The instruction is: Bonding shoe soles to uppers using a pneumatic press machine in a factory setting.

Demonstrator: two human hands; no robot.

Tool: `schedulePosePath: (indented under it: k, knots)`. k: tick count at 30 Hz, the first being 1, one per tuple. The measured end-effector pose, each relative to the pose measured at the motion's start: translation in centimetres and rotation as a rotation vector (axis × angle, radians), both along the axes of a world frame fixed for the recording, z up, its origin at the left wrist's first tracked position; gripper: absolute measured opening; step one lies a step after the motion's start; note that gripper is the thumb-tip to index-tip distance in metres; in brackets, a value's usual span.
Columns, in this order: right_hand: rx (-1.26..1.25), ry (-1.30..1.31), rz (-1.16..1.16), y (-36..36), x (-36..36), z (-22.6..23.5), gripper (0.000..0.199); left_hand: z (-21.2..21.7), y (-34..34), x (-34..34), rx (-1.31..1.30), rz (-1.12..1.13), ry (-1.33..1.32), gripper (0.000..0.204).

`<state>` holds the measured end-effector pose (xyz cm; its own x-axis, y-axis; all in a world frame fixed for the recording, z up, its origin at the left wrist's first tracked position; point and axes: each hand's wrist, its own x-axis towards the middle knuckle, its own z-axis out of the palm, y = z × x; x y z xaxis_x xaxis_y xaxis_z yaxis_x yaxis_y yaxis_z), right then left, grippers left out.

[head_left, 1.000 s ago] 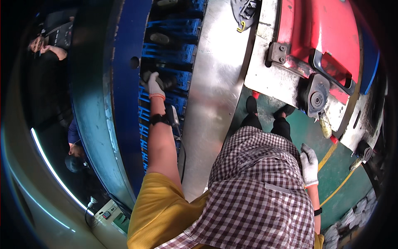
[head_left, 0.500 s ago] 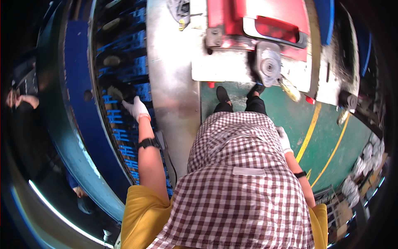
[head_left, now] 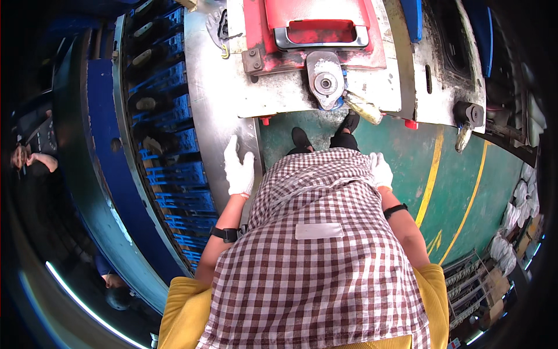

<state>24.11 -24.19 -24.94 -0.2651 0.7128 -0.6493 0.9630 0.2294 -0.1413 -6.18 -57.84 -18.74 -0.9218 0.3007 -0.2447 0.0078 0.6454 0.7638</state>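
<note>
My left hand [head_left: 239, 170], in a white glove, is over the edge of a bare metal ledge [head_left: 218, 116]. Its fingers and thumb are apart, and nothing is in them. Left of the ledge runs a conveyor of blue slotted bars [head_left: 183, 174], with dark pieces [head_left: 152, 145] bearing pale oval patches between them. My right hand [head_left: 381, 170], also gloved in white, hangs beside the checked apron [head_left: 314, 262]. The fingers of that hand are loosely apart with no object visible in them.
Ahead stands a white machine table [head_left: 279, 96] with a red box-shaped part [head_left: 317, 14], a black-edged handle and a grey round-centred fitting [head_left: 325, 81]. A dark and grey object [head_left: 221, 32] lies on the ledge. Other people [head_left: 38, 154] are at far left. Yellow lines cross the green floor [head_left: 401, 151].
My left hand has drawn back from the conveyor, rightward over the metal ledge. My right hand has come up slightly beside the apron. The whole view has shifted.
</note>
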Motion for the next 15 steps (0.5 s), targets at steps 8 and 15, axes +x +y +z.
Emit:
schedulePosePath:
  k: [8,15]
  knots:
    - [0.04,0.3,-0.102,3.8,0.3,1.0,0.057,-2.0,-4.1,2.5,-0.44,-0.315,-0.599,0.058]
    - [-0.474,0.362,0.236,3.9,-9.0,14.6,0.036,-3.0,-3.7,5.1,-0.507,-0.42,-0.672,0.05]
